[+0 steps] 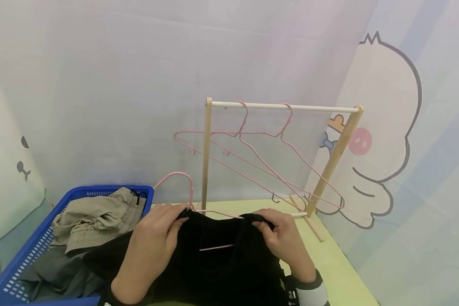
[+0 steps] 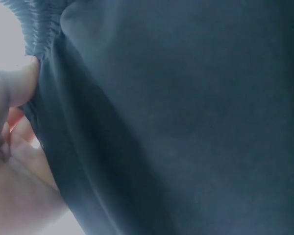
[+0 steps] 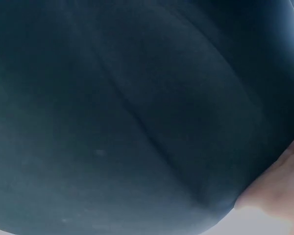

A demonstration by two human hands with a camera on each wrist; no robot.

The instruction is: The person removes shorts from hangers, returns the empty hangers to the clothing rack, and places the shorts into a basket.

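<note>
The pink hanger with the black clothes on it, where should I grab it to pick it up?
Best by the curved hook of the pink hanger, reaching from above on the left. It sticks up bare beside the left hand, while the black garment covers most of the frame, and both the left and right hand already pinch the cloth at the shoulders.

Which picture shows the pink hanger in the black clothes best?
The head view: the pink hanger shows its hook and bar there, poking from the black garment that both hands pinch. Both wrist views show only dark cloth, no hanger.
</note>
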